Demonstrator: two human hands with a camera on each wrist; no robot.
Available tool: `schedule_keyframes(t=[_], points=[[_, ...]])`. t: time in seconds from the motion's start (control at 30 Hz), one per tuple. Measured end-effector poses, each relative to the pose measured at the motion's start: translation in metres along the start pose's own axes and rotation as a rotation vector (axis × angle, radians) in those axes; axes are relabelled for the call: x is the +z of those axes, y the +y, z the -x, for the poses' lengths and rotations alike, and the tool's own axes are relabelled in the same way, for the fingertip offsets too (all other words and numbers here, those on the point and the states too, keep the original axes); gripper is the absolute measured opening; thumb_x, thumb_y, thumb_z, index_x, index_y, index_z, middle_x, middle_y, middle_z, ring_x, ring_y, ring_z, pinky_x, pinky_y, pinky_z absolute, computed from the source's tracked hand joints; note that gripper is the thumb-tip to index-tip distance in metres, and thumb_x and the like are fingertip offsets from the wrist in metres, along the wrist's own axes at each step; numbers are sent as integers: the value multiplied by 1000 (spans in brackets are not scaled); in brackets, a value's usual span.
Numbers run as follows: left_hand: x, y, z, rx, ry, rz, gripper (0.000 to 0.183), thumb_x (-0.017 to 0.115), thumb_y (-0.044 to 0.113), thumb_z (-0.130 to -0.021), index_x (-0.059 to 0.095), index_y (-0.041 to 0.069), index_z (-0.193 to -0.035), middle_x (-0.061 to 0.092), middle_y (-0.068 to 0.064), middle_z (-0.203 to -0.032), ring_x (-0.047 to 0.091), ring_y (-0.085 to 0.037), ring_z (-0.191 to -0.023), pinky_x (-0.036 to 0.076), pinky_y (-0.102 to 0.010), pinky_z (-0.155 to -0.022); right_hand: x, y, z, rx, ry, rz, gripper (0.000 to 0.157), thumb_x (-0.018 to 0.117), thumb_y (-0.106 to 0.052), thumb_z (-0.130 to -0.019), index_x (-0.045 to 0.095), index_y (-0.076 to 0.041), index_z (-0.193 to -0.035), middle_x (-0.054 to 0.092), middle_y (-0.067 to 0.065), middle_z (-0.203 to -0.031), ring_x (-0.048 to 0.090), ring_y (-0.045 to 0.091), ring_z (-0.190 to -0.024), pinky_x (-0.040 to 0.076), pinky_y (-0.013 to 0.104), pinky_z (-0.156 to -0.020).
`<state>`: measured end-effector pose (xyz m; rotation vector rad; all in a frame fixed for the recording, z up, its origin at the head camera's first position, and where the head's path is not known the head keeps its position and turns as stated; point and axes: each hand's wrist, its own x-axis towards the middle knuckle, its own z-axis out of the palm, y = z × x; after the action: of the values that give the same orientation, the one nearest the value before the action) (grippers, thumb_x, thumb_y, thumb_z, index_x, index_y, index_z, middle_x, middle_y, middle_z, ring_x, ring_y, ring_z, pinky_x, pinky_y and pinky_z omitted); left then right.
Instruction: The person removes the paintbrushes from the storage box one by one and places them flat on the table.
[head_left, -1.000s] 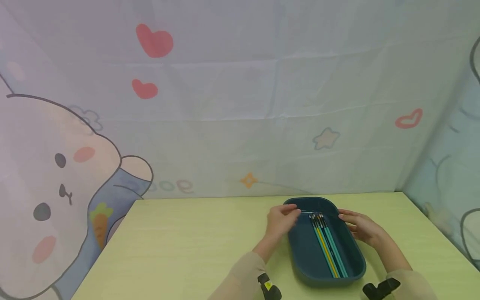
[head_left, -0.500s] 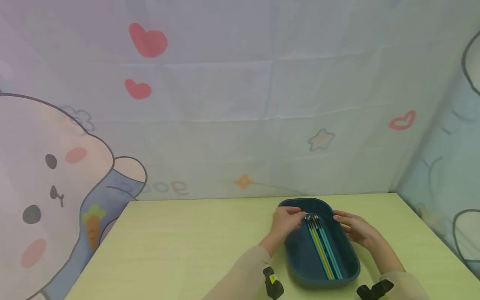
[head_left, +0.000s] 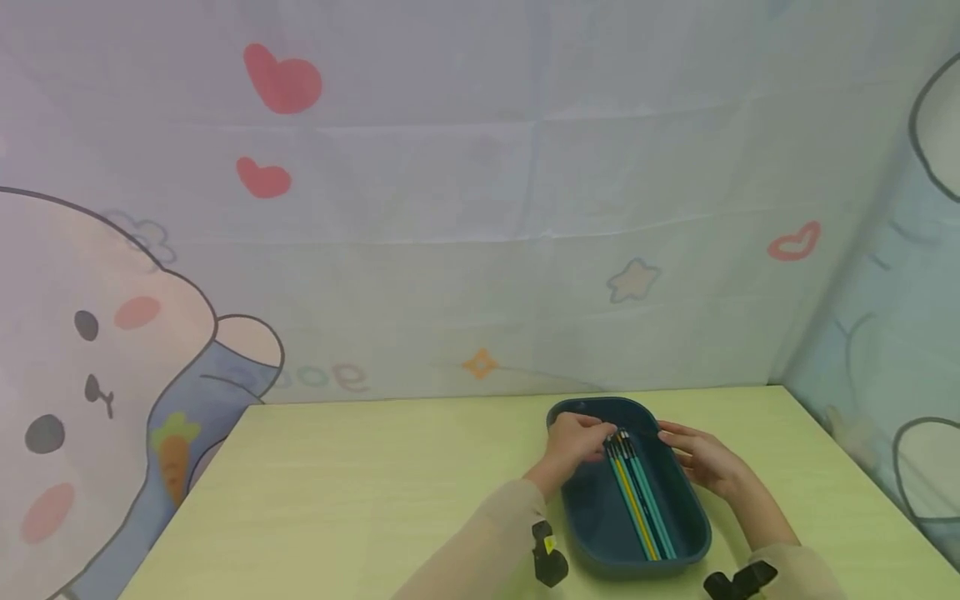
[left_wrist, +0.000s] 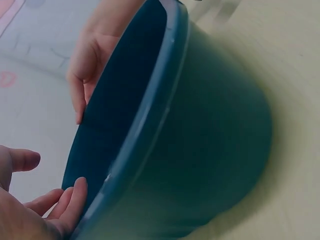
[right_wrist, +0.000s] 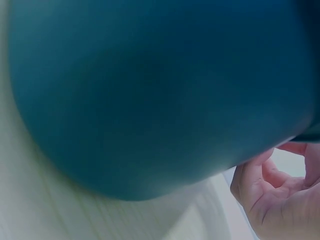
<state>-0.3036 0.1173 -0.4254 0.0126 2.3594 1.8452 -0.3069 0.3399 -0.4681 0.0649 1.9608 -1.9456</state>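
Observation:
A dark teal oblong tray with raised sides stands on the table. Inside it lies a bundle of slim pencil-like sticks, teal with one yellow, their dark ends pointing away from me. My left hand reaches over the tray's left side, fingertips at those far ends. In the left wrist view the thumb of that hand stands apart from the bent fingers, with nothing visible between. My right hand grips the right rim, some fingertips over the edge and others outside the wall. Most of the tray wall fills the right wrist view.
The pale yellow-green table extends left of the tray. A cartoon-printed cloth hangs behind its back edge, and more cloth hangs on the right. Black wrist-worn devices sit on both sleeves.
My left hand has come rightward against the sticks' far ends; a thin pale line at its fingertips one second ago no longer shows. The head view has shifted slightly; the right hand keeps the rim.

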Motion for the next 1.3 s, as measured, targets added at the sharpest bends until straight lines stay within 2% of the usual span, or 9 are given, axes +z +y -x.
schedule_keyframes(t=[0.13, 0.3, 0.63, 0.8, 0.93, 1.03, 1.17, 1.3], points=[[4, -2, -2, -29, -3, -6, 29, 72, 19, -85, 70, -3, -104, 70, -11, -93, 72, -27, -80, 62, -35, -69, 3, 1, -1, -3, 1, -24, 63, 52, -26, -99, 23, 2, -149, 64, -13, -98, 63, 4, -90, 58, 21, -75], [8, -7, -5, -52, 6, -20, 31, 73, 21, -83, 70, -3, -101, 70, -10, -93, 72, -27, -79, 62, -35, -67, 7, 1, -3, -9, -7, -11, 67, 51, -28, -99, 20, 1, -150, 63, -15, -100, 62, 4, -93, 57, 21, -76], [9, -12, -7, -94, 9, -21, 46, 72, 22, -84, 61, -8, -117, 67, -18, -107, 72, -28, -82, 62, -35, -68, 10, 0, -3, -14, -1, -13, 67, 50, -29, -100, 19, 2, -151, 64, -15, -100, 62, 3, -91, 57, 21, -75], [9, -14, -10, -121, 18, -12, 43, 72, 20, -82, 60, -7, -114, 68, -18, -104, 72, -28, -80, 62, -35, -66, 10, 0, -3, -14, -1, -14, 67, 50, -29, -100, 19, 1, -151, 65, -15, -99, 62, 4, -91, 57, 21, -74], [10, -15, -11, -145, 32, -42, 44, 73, 19, -81, 60, -8, -112, 68, -18, -100, 72, -29, -76, 62, -35, -64, 11, 0, -3, -9, 4, -8, 67, 50, -29, -100, 19, 1, -151, 65, -15, -98, 62, 5, -91, 57, 21, -73], [10, -17, -12, -167, 29, -55, 50, 74, 20, -81, 56, -10, -116, 66, -20, -105, 72, -30, -77, 62, -36, -66, 12, 0, -4, -6, 7, -8, 68, 51, -29, -99, 18, 2, -151, 65, -14, -99, 61, 5, -91, 57, 21, -74], [12, -20, -15, -188, 15, -25, 59, 72, 19, -82, 48, -12, -126, 61, -23, -113, 72, -31, -80, 62, -36, -70, 12, 1, -5, -7, -4, -21, 68, 50, -28, -100, 16, 1, -151, 64, -14, -100, 61, 5, -92, 57, 21, -73], [15, -24, -17, -178, 26, -14, 54, 72, 14, -80, 49, -14, -122, 62, -24, -108, 72, -32, -76, 62, -35, -66, 10, 3, -4, -8, -14, -38, 68, 49, -29, -100, 16, 0, -152, 64, -14, -100, 61, 5, -92, 58, 20, -71]])
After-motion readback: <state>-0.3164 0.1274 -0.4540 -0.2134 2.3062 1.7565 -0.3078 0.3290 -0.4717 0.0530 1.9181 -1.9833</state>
